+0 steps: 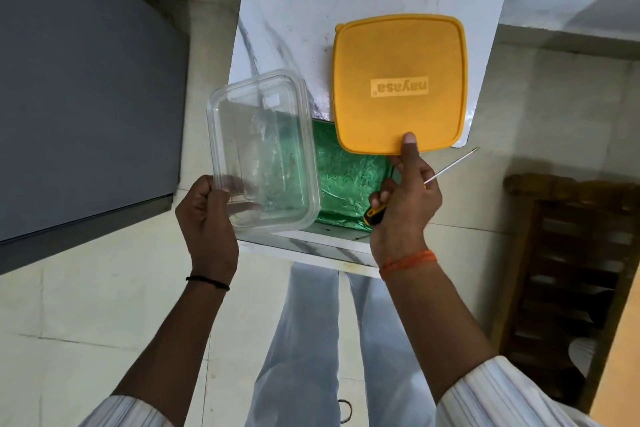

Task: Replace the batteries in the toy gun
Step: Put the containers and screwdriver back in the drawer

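Your left hand [207, 215] grips the empty box [261, 152] at nine o'clock; your right hand [403, 198] pinches lid [398, 83] and screwdriver [375, 213] together, freeing the tool.

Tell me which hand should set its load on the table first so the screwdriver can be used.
Left, probably. The left hand grips only the clear container, which looks empty; the right hand holds both the yellow lid and the screwdriver.

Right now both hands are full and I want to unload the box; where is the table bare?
The marble table shows bare beyond the clear container and left of the yellow lid. The near end is crowded: the green cloth, the left hand and the right hand with the screwdriver.
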